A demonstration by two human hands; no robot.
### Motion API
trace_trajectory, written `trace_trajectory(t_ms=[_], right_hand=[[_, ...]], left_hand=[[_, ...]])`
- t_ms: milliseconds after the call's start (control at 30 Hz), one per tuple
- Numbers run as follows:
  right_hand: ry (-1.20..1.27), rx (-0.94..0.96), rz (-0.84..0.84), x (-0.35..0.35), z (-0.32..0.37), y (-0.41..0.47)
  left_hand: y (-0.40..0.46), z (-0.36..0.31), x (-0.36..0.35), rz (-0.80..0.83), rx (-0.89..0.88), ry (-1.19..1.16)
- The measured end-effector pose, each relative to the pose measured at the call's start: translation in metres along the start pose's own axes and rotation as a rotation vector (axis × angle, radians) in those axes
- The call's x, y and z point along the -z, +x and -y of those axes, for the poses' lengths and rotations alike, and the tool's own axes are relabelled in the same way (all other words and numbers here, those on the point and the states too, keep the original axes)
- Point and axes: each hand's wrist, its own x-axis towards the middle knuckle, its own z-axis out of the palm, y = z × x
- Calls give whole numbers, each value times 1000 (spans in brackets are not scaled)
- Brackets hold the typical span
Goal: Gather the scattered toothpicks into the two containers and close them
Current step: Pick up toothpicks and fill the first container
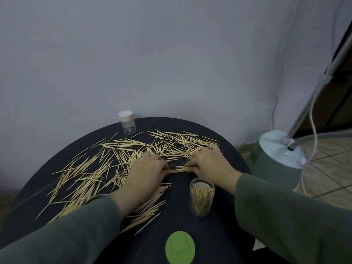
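Scattered toothpicks (pixel 89 176) cover the left and far parts of a round black table (pixel 219 231). My left hand (pixel 147 171) and my right hand (pixel 209 163) meet at the table's middle, each pinching one end of a small bundle of toothpicks (pixel 178 169) that lies between them. An open clear container (pixel 202 197), partly filled with toothpicks, stands just in front of my right hand. A second clear container (pixel 127 122) with a pale lid on it stands at the table's far left edge, holding a few toothpicks. A green lid (pixel 180 248) lies at the near edge.
A grey wall rises right behind the table. To the right, on the tiled floor, stands a pale green appliance base (pixel 276 157) with a metal pole and a white hose (pixel 312 119).
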Motion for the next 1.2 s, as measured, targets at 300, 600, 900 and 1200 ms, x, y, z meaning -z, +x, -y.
trace_trajectory(t_ms=[300, 600, 900, 1200], right_hand=[[-35, -5, 1, 2, 2, -2], [96, -89, -68, 6, -5, -7], [289, -200, -135, 12, -7, -12], [732, -117, -184, 36, -12, -30]], left_hand=[[0, -2, 5, 5, -93, 54], [-4, -5, -2, -79, -32, -1], [-2, -7, 7, -188, 96, -272], [-14, -24, 39, -166, 227, -1053]])
